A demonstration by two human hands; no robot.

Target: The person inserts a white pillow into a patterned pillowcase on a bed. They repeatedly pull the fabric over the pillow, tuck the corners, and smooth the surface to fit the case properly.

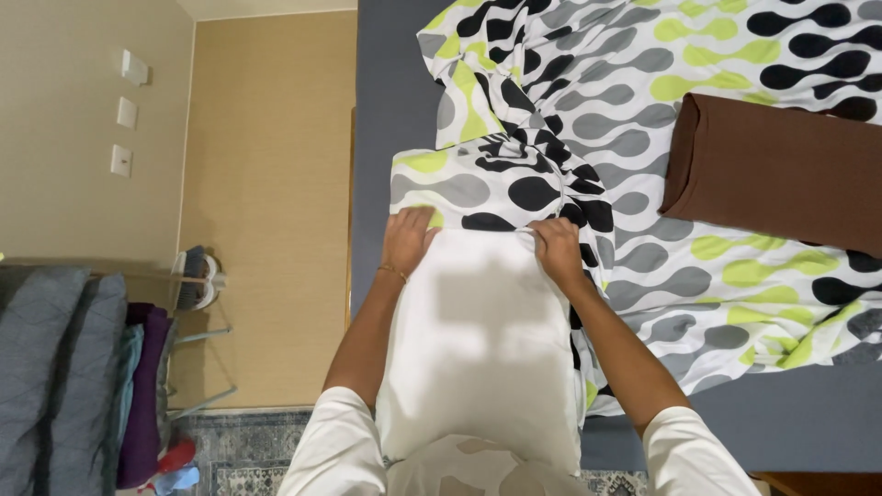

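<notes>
A white pillow (pixel 478 340) lies lengthwise in front of me on the bed. Its far end sits inside a pillowcase (pixel 487 184) patterned with black, grey and green blobs on white. My left hand (pixel 407 241) grips the pillowcase's open edge at the pillow's left corner. My right hand (pixel 557 248) grips the same edge at the right corner. A thin bracelet is on my left wrist.
A bedsheet (pixel 698 276) in the same pattern is spread over the grey mattress (pixel 386 92). A brown pillow (pixel 781 170) lies at the right. On the left are a beige wall, folded clothes (pixel 83 367) on a rack, and a patterned rug (pixel 248 450).
</notes>
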